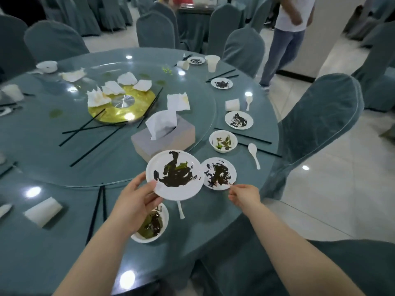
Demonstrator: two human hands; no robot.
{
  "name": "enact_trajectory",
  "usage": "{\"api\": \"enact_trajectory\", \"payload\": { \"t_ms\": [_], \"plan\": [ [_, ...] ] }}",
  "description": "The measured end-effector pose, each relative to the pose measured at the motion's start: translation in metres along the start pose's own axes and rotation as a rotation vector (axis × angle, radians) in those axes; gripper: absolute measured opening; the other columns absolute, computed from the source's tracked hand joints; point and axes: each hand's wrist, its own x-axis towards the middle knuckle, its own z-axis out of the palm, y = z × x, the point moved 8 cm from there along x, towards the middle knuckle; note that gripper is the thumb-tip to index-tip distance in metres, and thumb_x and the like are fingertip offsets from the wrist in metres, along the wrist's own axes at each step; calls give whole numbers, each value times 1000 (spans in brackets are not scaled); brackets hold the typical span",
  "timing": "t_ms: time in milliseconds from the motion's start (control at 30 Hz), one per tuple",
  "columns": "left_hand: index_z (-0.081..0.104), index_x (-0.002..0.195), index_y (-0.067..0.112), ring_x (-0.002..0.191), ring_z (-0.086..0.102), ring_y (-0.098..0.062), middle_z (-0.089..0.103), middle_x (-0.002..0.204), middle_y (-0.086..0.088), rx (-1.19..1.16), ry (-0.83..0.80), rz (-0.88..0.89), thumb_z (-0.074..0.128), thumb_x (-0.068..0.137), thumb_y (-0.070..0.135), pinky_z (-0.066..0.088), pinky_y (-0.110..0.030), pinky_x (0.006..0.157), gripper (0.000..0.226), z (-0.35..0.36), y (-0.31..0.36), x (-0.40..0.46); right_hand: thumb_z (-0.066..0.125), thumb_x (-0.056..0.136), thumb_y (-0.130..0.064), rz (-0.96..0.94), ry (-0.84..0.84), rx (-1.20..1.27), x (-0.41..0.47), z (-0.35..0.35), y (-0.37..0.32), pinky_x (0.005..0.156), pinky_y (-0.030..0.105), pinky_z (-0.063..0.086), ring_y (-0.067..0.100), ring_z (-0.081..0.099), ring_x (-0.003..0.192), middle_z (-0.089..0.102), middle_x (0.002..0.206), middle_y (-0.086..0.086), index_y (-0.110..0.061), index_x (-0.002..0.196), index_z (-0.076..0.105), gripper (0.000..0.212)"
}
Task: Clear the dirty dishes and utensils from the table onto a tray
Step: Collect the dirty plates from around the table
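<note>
Best, while the left hand (136, 201) grips one plate (174, 174), the right hand (243, 196), seemingly pinching the second plate (219, 173) near the desk (42, 242) edge, stacks it level.

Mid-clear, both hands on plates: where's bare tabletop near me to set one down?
Bare patch: near edge between the fallen cup and the chopsticks. Another lies on the glass turntable, left of the tissue box. Crowded: right side, around the bowl, spoon and the plate at the right hand.

floor (333, 201): pale glossy tiles | chairs (316, 129): teal fabric covers | pillar (333, 33): white | ceiling-light glare
</note>
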Motion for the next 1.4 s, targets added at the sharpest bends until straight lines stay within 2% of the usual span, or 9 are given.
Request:
{"api": "enact_trajectory", "payload": {
  "t_ms": [67, 167, 267, 433, 533, 667, 900, 1233, 1400],
  "plan": [
    [48, 134, 13, 86, 73, -23, 74, 102, -9, -9, 32, 6, 57, 91, 3, 58, -28, 61, 45, -3, 0, 1, 69, 83, -2, 30, 34, -43, 23, -2, 4, 44, 26, 50, 21, 52, 48, 56, 59, 11, -2, 70, 57, 17],
    [49, 133, 13, 86, 73, -23, 74, 101, -10, -10, 57, 14, 58, 90, 4, 58, -27, 61, 45, -7, 1, -1, 76, 77, -12, 50, 91, -92, 46, -1, 7, 62, 38, 60, 25, 61, 48, 63, 57, 12, 0, 62, 60, 24],
    [48, 133, 13, 83, 73, -23, 73, 102, -11, -12, 78, 26, 59, 88, 3, 57, -26, 58, 47, -11, 0, -7, 77, 75, -14, 24, 133, -172, 58, 0, 4, 68, 44, 60, 27, 66, 50, 64, 52, 9, -2, 59, 61, 26],
    [52, 127, 16, 82, 73, -24, 74, 101, -11, -18, 119, 53, 59, 89, 2, 58, -27, 59, 41, -21, -3, -21, 68, 80, 0, 72, 26, -101, 51, -1, 10, 51, 21, 51, 16, 59, 47, 59, 66, 9, -5, 67, 54, 19],
    [53, 126, 17, 85, 73, -23, 74, 101, -9, -19, 111, 76, 58, 90, 2, 58, -27, 62, 40, -20, -8, -34, 64, 82, 5, 50, -14, -70, 32, -11, 7, 55, 31, 59, 24, 64, 56, 62, 74, 15, -3, 72, 57, 14],
    [52, 127, 18, 90, 72, -22, 73, 105, -6, -19, 85, 104, 56, 92, 2, 58, -27, 65, 39, -16, -19, -57, 63, 84, 8, -13, -60, 53, -12, -30, -8, 39, 21, 51, 17, 62, 41, 61, 73, 18, 0, 82, 54, 12],
    [56, 102, 24, 78, 73, -19, 76, 89, -2, -51, 46, 197, 52, 93, 0, 57, -24, 58, 26, 2, -41, -120, 66, 85, 1, -183, -169, 146, -113, -80, -34, 43, 19, 51, 14, 60, 46, 65, 72, 15, 4, 101, 58, 18],
    [54, 120, 20, 82, 73, -16, 75, 95, -2, -63, -120, 147, 53, 95, 6, 56, -24, 58, 29, 77, -98, -208, 66, 86, -4, -277, -239, 42, -232, -151, -6, 46, 20, 50, 13, 59, 47, 65, 61, 9, 0, 97, 65, 12],
    [43, 139, 17, 96, 70, -21, 72, 108, -5, -30, -202, 128, 57, 93, 11, 58, -29, 65, 48, 122, -103, -220, 68, 86, -10, -317, -214, 29, -241, -186, -13, 52, 22, 51, 15, 63, 59, 71, 77, 10, -6, 96, 67, 11]
  ]
}}
